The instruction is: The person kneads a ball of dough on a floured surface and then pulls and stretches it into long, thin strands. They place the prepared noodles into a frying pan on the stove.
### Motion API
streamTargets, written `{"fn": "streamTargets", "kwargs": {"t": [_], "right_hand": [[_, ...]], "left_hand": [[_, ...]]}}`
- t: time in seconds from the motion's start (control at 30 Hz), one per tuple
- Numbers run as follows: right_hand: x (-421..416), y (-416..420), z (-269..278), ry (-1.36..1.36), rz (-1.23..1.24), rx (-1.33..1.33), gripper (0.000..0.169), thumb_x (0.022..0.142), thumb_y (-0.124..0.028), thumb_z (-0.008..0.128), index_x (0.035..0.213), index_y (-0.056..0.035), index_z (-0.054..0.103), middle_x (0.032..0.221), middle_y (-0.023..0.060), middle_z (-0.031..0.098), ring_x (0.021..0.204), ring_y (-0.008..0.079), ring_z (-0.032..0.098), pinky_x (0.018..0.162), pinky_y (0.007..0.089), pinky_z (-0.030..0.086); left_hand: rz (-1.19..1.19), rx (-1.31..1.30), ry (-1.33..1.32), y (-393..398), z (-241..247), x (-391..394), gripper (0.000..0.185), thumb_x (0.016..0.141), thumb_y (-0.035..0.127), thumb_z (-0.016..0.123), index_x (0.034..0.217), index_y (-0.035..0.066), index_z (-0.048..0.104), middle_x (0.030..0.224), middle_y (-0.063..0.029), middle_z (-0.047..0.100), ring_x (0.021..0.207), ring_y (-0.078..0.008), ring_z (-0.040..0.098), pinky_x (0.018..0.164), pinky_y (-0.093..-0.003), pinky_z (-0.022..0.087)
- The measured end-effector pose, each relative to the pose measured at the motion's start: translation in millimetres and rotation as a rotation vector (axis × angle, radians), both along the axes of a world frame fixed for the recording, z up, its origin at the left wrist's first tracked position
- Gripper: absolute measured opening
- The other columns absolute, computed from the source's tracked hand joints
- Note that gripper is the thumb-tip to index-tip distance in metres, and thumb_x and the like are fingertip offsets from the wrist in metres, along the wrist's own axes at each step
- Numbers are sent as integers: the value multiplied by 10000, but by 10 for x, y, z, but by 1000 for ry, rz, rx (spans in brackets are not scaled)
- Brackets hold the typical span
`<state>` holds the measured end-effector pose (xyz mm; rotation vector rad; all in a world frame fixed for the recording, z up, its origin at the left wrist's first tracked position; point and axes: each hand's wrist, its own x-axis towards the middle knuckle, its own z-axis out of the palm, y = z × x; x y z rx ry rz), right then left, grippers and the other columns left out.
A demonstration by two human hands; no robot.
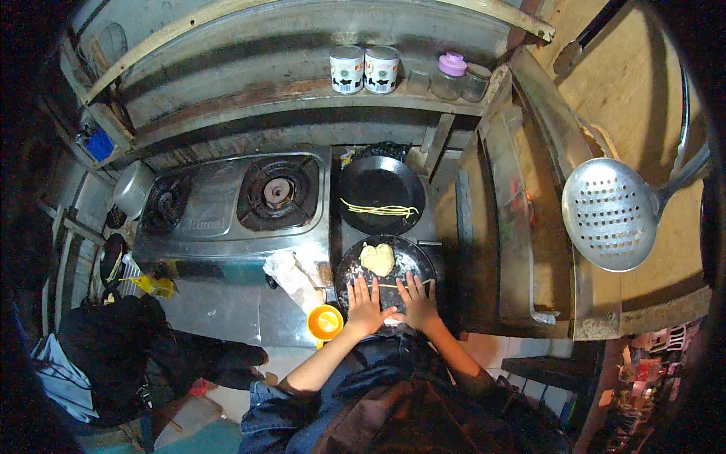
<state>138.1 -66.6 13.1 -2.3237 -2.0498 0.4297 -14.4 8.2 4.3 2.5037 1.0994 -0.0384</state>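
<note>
Both my hands lie palm down, side by side, over a dark round pan (417, 262) dusted with white powder, probably flour. A thin strand of pale dough (388, 285) runs across the pan by my fingertips. My left hand (363, 311) has its fingers spread at the strand's left part. Fingers apart, my right hand (420, 307) touches or covers its right part; the exact contact is hidden. Just beyond the fingers rests a pale yellow lump of dough (378, 259). Several long dough strands (379, 210) lie together in a second black pan (383, 179) behind.
Left of my hands stand an orange cup (325, 323) and a white plastic bag (295, 284). A two-burner gas stove (227, 232) fills the left counter. Cans (347, 71) and jars (448, 85) line the shelf. A slotted skimmer (612, 215) hangs at right.
</note>
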Motion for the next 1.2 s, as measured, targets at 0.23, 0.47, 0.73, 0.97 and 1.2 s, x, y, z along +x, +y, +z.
{"fn": "streamTargets", "kwargs": {"t": [0.23, 0.47, 0.73, 0.97, 1.2], "right_hand": [[-155, 113, -37, 61, 74, 108, 856, 704, -497, 569, 1389, -122, 219, 1439, 187, 150, 1309, 355, 195, 966, 673, 95], [-241, 4, 98, 41, 66, 2, 870, 660, -522, 591, 1393, -224, 228, 1439, 202, 143, 1291, 424, 191, 972, 665, 115], [-163, 99, -62, 0, 57, 113, 884, 657, -510, 621, 1390, -198, 237, 1433, 207, 149, 1286, 413, 203, 969, 671, 96], [-150, 47, -118, 33, 41, -5, 725, 777, -435, 498, 1392, -164, 226, 1446, 224, 63, 1327, 412, 79, 973, 673, 40], [-131, 8, -74, 40, 57, -42, 821, 744, -514, 512, 1406, -167, 174, 1446, 224, 62, 1314, 430, 117, 966, 683, 57]], "left_hand": [[-52, -150, -79, -15, 110, -5, 845, 859, 584, 311, 1381, -36, 72, 1411, -313, -1, 1330, -416, -15, 1029, -569, -24], [-94, -243, 112, -23, 179, -53, 864, 846, 612, 305, 1388, -14, 59, 1406, -322, -14, 1329, -418, -30, 1046, -533, -26], [-55, -23, -13, 71, -71, -40, 896, 824, 630, 339, 1378, -34, 103, 1418, -297, 18, 1336, -395, 20, 1044, -544, -2], [-154, -216, -77, -56, 122, 56, 964, 808, 655, 341, 1372, -56, 16, 1436, -257, 9, 1346, -360, -8, 1035, -561, -27], [-121, -281, 5, -97, 159, 59, 1018, 770, 722, 288, 1381, -38, -4, 1449, -226, -14, 1355, -316, -36, 1034, -543, -65]]}}
